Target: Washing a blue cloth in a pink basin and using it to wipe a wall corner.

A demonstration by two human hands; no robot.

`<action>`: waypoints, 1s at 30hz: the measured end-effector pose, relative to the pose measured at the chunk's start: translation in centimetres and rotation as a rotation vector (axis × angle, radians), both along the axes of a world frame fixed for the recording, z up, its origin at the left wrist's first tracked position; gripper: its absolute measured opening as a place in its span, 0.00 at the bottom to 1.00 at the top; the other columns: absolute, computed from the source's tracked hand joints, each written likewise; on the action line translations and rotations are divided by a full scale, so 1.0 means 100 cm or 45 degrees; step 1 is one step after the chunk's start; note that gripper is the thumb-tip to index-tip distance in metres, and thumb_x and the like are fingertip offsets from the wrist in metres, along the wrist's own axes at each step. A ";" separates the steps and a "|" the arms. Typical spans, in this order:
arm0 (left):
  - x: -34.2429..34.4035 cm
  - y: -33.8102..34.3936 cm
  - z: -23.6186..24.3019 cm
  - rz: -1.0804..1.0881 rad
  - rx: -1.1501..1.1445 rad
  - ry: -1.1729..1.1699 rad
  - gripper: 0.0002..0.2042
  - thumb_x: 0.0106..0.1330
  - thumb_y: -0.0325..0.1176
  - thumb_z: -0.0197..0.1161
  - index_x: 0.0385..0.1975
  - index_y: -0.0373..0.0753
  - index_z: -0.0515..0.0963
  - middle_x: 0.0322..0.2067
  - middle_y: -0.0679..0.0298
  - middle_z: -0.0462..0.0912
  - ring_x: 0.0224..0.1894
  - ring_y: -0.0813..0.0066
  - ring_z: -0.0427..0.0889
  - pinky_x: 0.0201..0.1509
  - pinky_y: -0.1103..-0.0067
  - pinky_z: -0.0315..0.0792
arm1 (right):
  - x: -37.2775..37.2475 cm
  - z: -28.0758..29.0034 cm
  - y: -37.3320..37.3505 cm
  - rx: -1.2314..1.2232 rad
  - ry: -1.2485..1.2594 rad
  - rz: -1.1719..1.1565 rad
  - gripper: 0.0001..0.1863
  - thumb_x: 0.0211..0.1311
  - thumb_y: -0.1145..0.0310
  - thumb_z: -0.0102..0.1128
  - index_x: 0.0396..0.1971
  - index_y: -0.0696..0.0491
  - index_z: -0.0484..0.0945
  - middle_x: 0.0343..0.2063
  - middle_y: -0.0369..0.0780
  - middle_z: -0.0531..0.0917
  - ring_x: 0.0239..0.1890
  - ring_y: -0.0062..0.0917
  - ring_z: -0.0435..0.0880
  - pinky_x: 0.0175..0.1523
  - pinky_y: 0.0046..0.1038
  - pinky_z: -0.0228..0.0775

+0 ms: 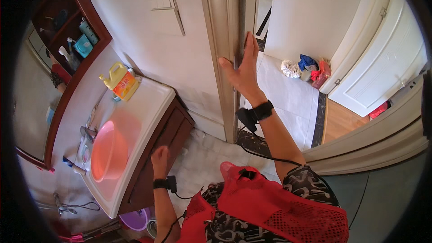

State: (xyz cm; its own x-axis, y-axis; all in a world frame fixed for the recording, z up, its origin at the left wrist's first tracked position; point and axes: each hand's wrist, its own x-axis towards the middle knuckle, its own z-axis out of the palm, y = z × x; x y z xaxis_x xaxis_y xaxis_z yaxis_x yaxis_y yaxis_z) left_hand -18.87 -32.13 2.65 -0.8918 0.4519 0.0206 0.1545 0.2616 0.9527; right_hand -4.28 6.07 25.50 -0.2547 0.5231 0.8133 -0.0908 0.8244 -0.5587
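Note:
My right hand point(244, 69) is raised at the doorway, with its thumb stretched away from the fingers. It lies against or just in front of the pale door frame point(220, 31) and the narrow door edge point(247, 9); I cannot tell whether it presses on them. Nothing shows in its grasp. My left hand point(159, 157) hangs lower, beside the dark red-brown cabinet point(148, 162) under the washbasin, its fingers curled in and no object visible in them. Both wrists wear black straps with small boxes and cables.
On the white basin counter point(153, 94) stand a pink plastic basin point(109, 153) and a yellow jug point(121, 82). A mirror cabinet point(103, 31) hangs above. A purple tub point(135, 218) sits on the floor. Through the doorway are a cloth pile point(308, 67) and a white door point(382, 54).

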 end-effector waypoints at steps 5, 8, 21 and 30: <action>0.077 0.087 0.202 -0.276 0.101 1.124 0.10 0.53 0.26 0.66 0.35 0.34 0.78 0.33 0.59 0.77 0.36 0.62 0.78 0.39 0.74 0.72 | 0.029 0.020 -0.058 0.271 -0.016 -0.079 0.32 0.50 0.78 0.54 0.59 0.60 0.61 0.55 0.53 0.65 0.55 0.45 0.66 0.58 0.37 0.61; 0.117 0.092 0.248 -0.683 0.243 1.503 0.14 0.52 0.32 0.68 0.38 0.37 0.76 0.38 0.56 0.79 0.42 0.53 0.76 0.44 0.66 0.71 | 0.011 -0.008 -0.088 -0.176 -0.146 0.576 0.24 0.49 0.80 0.52 0.51 0.59 0.69 0.48 0.49 0.72 0.48 0.39 0.73 0.51 0.34 0.66; 0.145 0.117 0.204 -1.084 0.088 1.233 0.20 0.47 0.21 0.66 0.44 0.36 0.77 0.47 0.56 0.78 0.54 0.57 0.75 0.59 0.60 0.63 | -0.006 -0.159 -0.176 -0.612 -0.712 1.146 0.08 0.57 0.69 0.54 0.34 0.56 0.73 0.26 0.38 0.73 0.32 0.23 0.72 0.36 0.26 0.66; 0.134 0.107 0.186 -1.097 0.064 1.257 0.16 0.47 0.23 0.62 0.39 0.34 0.77 0.43 0.56 0.79 0.51 0.59 0.77 0.58 0.58 0.64 | 0.006 -0.153 -0.202 -0.735 -0.508 1.783 0.09 0.58 0.67 0.52 0.36 0.54 0.74 0.26 0.37 0.75 0.31 0.21 0.73 0.37 0.23 0.65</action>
